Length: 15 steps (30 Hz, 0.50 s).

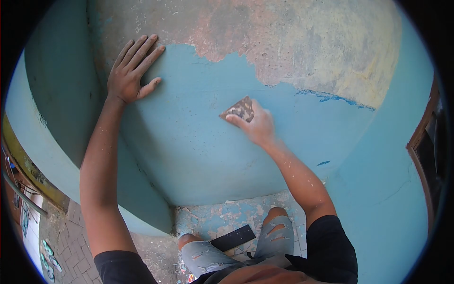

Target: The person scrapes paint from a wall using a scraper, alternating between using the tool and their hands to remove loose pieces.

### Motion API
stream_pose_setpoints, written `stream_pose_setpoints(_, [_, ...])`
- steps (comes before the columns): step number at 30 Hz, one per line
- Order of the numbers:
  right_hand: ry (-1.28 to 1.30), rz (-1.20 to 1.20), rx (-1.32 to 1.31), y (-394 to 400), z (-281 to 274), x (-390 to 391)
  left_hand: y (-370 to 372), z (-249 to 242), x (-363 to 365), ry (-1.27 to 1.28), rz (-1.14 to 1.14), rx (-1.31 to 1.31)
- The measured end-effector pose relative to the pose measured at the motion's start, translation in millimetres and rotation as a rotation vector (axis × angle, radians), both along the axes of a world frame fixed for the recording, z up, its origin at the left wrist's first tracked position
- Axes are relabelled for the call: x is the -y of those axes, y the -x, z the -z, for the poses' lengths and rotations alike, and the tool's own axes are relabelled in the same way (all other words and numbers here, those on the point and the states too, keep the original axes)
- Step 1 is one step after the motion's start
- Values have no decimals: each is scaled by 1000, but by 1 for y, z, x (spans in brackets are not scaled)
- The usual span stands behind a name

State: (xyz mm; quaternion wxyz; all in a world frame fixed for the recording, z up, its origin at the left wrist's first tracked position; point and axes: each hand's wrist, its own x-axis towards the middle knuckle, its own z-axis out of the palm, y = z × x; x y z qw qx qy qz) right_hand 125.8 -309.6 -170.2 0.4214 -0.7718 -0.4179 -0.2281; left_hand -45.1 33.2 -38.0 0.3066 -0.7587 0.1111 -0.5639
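Observation:
My left hand (131, 71) lies flat on the wall with its fingers spread, near the upper left corner, where the blue paint (189, 123) meets bare plaster (283, 38). In my right hand (257, 124) is a flat, angular brown piece with pale patches (242, 109), pinched between thumb and fingers. That piece is against or very close to the blue part of the wall, right of the middle. Its exact kind cannot be made out, and my fingers hide part of it. The hand and forearm are slightly blurred.
Paint flakes (208, 217) litter the floor by my knees. A dark flat board (232, 237) lies between my legs. To the left curves a blue side wall (61, 128), with green sandals (51, 255) on paving beyond. A brown frame (422, 128) stands at far right.

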Motion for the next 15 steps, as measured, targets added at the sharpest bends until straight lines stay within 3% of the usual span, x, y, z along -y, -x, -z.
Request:
stream_pose_setpoints(4, [-84, -116, -443, 33, 137, 25, 2, -1, -1, -28, -32, -19])
stream_pose_setpoints(6, [-51, -27, -716, 56, 208, 42, 2, 1, 0, -31, -36, -22])
stream_pose_setpoints(8, [-85, 17, -830, 75, 301, 56, 2, -1, 0, -27, -45, -18])
stream_pose_setpoints(10, [135, 159, -1222, 107, 346, 75, 4, -1, 1, -30, -52, -17])
stream_pose_setpoints(12, [76, 259, -1413, 134, 403, 88, 2, -1, 2, -30, -49, -21])
stream_pose_setpoints(15, [123, 339, -1603, 161, 420, 109, 0, -1, 0, -39, -22, 4])
